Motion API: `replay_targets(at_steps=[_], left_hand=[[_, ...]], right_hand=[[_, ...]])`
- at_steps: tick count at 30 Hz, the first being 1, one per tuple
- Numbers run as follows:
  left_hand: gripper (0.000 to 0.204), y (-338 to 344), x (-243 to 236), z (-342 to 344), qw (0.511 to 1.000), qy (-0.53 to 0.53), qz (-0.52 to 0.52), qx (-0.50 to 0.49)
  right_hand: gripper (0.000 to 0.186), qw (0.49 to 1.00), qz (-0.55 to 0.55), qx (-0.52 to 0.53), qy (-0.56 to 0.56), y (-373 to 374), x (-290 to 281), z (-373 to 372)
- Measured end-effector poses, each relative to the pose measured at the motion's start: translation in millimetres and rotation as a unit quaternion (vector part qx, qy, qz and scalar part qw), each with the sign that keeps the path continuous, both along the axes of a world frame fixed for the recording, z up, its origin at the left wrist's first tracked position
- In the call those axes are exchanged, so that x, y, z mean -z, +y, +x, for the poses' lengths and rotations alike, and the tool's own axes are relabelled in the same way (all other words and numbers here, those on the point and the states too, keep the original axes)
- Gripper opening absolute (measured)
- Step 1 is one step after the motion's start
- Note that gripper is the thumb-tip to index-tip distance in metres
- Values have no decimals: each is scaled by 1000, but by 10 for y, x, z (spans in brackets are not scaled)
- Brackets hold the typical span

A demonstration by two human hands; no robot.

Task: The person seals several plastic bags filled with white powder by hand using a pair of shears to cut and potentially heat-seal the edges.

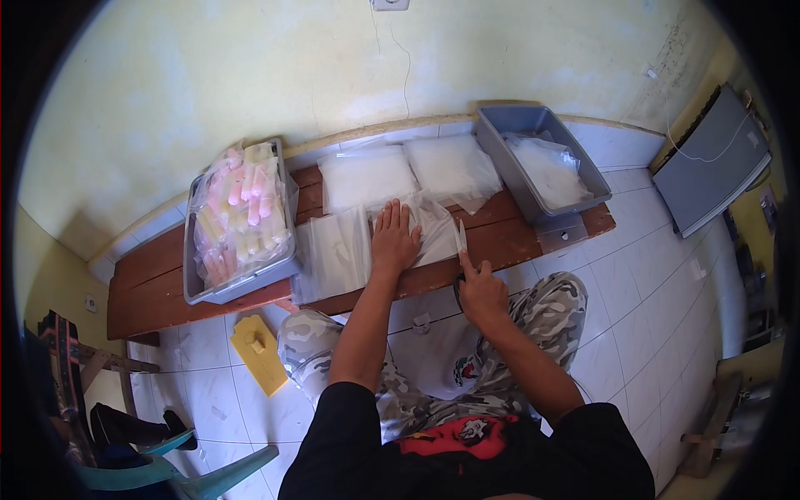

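Observation:
My left hand (395, 240) lies flat with its fingers stretched, pressing on clear plastic bags (437, 232) at the front of the brown wooden bench (148, 275). In my right hand (483, 293) is a pair of scissors (462, 237). Their pale blade points away from me beside the right edge of those bags, and the dark handle is mostly hidden by my fingers. Another pile of clear bags (332, 254) lies just left of my left hand. Farther back are two more flat piles, a left one (367, 177) and a right one (454, 165).
A grey tub (243, 287) at left holds bagged pink and pale yellow tubes (250, 196). At right, another grey tub (596, 190) contains clear plastic bags (546, 171). On the tiled floor lies a yellow board (260, 354). The wall (275, 67) stands behind the bench.

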State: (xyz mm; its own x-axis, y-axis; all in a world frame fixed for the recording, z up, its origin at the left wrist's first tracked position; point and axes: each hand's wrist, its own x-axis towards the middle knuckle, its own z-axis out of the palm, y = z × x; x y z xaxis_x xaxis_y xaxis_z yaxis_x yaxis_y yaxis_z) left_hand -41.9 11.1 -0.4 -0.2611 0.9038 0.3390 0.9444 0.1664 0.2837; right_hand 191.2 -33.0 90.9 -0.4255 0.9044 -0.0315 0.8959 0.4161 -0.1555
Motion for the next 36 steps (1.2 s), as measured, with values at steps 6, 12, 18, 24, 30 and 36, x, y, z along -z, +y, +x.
replay_targets(at_steps=[6, 12, 18, 24, 30, 36], left_hand=[[66, 10, 21, -1, 1000, 0, 4, 3], [66, 7, 6, -2, 1000, -4, 4, 2], [67, 8, -15, 1, 1000, -11, -8, 0], [67, -6, -39, 8, 1000, -12, -18, -3], [68, 1, -39, 9, 1000, -3, -23, -6], [66, 18, 13, -12, 1000, 16, 6, -5]], right_hand=[[63, 1000, 15, 8, 11, 180, 14, -113], [56, 1000, 24, 2, 19, 378, 20, -232], [50, 999, 25, -10, 22, 467, 59, -269], [48, 999, 27, -23, 4, 363, 15, -174], [63, 999, 35, -32, 13, 372, -41, -127], [66, 999, 22, -24, 9, 525, -2, -243]])
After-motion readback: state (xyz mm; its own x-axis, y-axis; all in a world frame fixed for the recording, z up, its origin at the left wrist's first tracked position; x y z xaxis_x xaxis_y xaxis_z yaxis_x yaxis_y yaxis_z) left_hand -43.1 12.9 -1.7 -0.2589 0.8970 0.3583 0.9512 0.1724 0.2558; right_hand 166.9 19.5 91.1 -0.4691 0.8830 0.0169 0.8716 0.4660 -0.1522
